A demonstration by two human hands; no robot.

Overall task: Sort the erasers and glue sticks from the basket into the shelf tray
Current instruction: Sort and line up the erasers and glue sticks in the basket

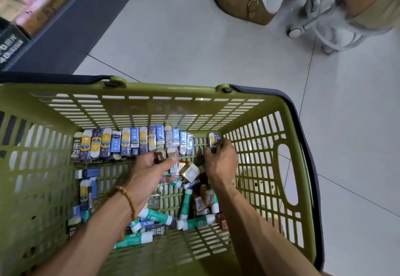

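Both your hands were inside the green basket (298,152): left hand (149,167) gripped brown-wrapped erasers (163,155), right hand (220,158) pinched erasers (213,140) by the far wall's eraser row (129,141); glue sticks (155,216) lay loose below.

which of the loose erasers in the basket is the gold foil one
The gold foil eraser lies between the left hand and right hand; its shiny gold wrapper differs from the blue and yellow sleeves of the others.

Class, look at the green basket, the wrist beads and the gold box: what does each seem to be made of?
Green basket: moulded plastic, matte, with slotted walls. Wrist beads: probably wood, tan and dull. Gold box: likely foil-faced card, since it glints.
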